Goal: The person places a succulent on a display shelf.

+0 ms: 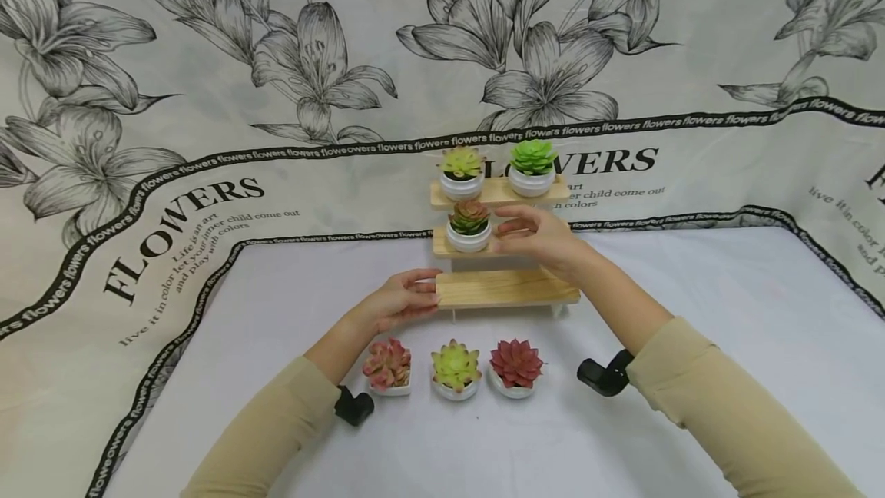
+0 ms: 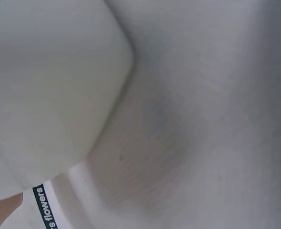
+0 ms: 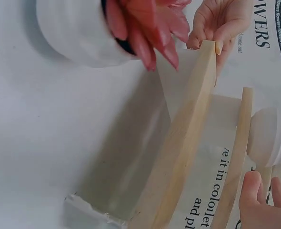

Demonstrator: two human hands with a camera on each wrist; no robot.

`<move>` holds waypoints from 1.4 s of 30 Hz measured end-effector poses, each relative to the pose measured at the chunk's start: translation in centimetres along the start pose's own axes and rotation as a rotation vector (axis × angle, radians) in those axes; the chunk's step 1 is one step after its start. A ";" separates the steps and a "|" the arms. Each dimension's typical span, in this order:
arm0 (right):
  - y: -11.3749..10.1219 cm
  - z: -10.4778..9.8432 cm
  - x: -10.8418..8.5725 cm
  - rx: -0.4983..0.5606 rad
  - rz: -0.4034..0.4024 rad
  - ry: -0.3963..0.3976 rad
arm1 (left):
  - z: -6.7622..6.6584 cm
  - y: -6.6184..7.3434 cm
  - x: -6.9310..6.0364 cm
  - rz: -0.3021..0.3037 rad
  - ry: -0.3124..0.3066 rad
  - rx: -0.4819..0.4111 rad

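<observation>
A three-tier wooden plant stand (image 1: 508,289) stands on the white table. My left hand (image 1: 399,301) grips the left end of its lowest board, with the thumb on the board's edge in the right wrist view. On the middle board's left side sits a reddish-green succulent in a white pot (image 1: 469,227). My right hand (image 1: 542,238) is just right of that pot, its fingers extended toward it and holding nothing. The right wrist view shows the fingertips (image 3: 251,183) beside the white pot (image 3: 269,137) with a small gap. A white pot wall (image 2: 55,95) fills much of the left wrist view.
The top board carries a yellow-green succulent (image 1: 462,173) and a bright green succulent (image 1: 532,167). In front of the stand are a pink succulent (image 1: 387,366), a lime succulent (image 1: 455,367) and a dark red succulent (image 1: 515,366). Behind hangs a flower-printed cloth (image 1: 346,190).
</observation>
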State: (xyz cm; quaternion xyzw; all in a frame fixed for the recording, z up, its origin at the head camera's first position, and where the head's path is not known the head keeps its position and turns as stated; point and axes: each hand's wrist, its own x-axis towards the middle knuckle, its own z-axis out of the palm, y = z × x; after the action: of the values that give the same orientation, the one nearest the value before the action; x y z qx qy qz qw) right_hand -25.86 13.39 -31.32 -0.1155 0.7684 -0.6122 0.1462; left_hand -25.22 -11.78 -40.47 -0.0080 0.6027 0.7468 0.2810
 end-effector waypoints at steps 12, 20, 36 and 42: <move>1.0 -1.4 -2.3 0.001 0.000 -0.038 | 0.0 -0.2 0.1 0.008 -0.002 0.000; 1.7 -1.5 -3.9 -0.012 -0.018 -0.064 | 0.0 -0.2 0.1 0.003 -0.006 0.011; 3.9 -1.8 -6.8 0.025 -0.022 -0.148 | 0.0 -0.1 0.0 0.008 -0.019 0.010; 4.6 -2.0 -7.8 0.016 -0.028 -0.160 | -0.1 -0.1 0.0 0.007 -0.019 0.013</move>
State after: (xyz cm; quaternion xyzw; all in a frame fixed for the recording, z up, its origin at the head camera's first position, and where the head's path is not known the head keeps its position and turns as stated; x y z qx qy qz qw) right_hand -19.30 19.03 -34.76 -0.1737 0.7476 -0.6092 0.1993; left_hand -25.20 -11.82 -40.60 0.0030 0.6050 0.7437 0.2844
